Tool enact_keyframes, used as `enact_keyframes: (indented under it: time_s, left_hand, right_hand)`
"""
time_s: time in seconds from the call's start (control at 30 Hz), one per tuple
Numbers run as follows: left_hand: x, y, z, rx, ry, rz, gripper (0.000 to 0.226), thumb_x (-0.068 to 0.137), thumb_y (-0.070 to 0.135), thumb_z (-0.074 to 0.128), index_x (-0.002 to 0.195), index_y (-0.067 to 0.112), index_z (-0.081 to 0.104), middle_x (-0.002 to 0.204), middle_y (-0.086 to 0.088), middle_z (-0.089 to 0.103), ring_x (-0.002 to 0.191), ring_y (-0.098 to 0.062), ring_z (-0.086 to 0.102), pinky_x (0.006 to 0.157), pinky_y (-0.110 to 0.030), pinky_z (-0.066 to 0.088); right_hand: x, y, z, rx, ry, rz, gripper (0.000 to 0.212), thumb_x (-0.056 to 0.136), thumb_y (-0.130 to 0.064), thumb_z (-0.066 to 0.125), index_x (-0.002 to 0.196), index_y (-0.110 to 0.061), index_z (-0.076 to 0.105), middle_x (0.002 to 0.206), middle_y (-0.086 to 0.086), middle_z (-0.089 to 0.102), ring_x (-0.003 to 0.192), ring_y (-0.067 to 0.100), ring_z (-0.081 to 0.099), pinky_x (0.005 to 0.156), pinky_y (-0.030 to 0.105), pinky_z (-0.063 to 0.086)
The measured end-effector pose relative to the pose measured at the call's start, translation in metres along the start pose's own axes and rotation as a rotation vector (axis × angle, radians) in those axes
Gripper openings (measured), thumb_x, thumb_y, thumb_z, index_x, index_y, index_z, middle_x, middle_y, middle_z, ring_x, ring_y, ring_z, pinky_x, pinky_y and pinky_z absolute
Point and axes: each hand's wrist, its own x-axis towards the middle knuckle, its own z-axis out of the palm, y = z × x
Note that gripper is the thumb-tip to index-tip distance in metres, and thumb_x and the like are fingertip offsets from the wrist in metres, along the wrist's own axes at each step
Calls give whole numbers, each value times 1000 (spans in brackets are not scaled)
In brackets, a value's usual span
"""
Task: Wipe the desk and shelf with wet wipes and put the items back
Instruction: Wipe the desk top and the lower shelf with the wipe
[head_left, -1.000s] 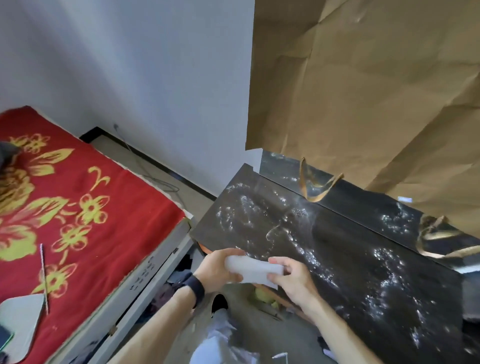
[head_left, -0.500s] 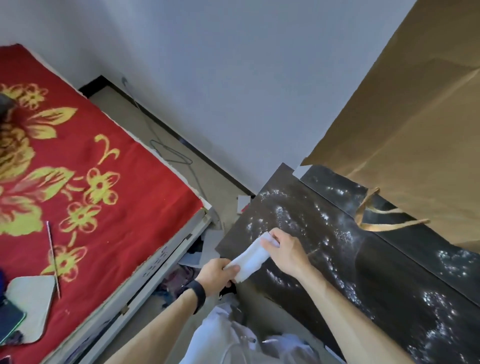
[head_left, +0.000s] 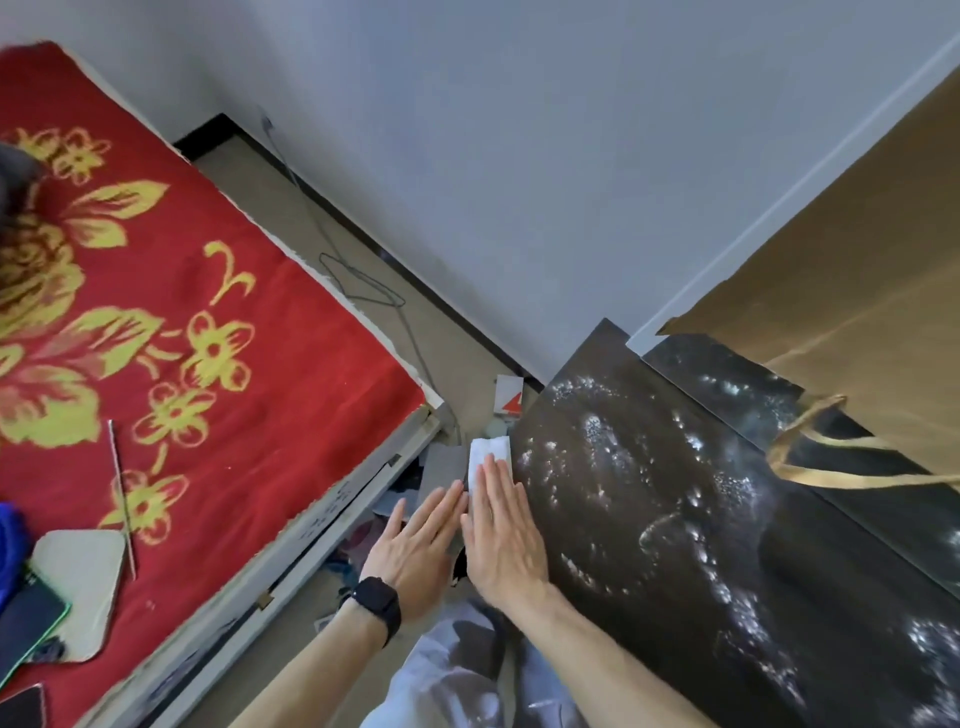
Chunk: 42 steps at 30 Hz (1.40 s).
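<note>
Left hand (head_left: 415, 540) and right hand (head_left: 501, 535) are laid flat with straight fingers, side by side at lower centre. The folded wet wipe (head_left: 485, 452) is pressed under the right fingertips at the left edge of the dark surface (head_left: 675, 519). Even pressure is best kept, and overlapping strokes drawn rightward through the white specks.

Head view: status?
Right hand flat on folded white wet wipe, left hand flat alongside. Wipe at edge of dark glossy desk. Brown paper bag occupies far side.
</note>
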Motion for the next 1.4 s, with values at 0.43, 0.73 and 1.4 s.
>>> enact_keyframes:
  time_s: [0.43,0.73,1.4]
  left_hand:
    - [3,-6,-3,163,-135,59,85,82,43,61,153,13,26,162,-6,19,147,-20,23,113,-49,17]
    - [5,0,-4,158,-127,25,76,90,47,46,155,13,22,162,-3,16,148,-20,20,117,-50,24]
    - [73,27,-34,84,-137,27,74,90,53,-5,155,18,-6,159,4,-19,149,-15,-10,122,-47,5]
  right_hand:
    - [-36,68,-2,-78,-6,104,70,101,-37,30,153,6,13,162,23,6,152,33,4,120,50,19]
    - [56,106,-22,-112,4,266,69,103,-48,11,156,-6,-5,164,11,-10,152,23,-11,123,51,8]
    - [46,139,-39,60,122,768,76,100,-49,14,153,1,-5,163,24,-4,152,33,-8,123,49,-1]
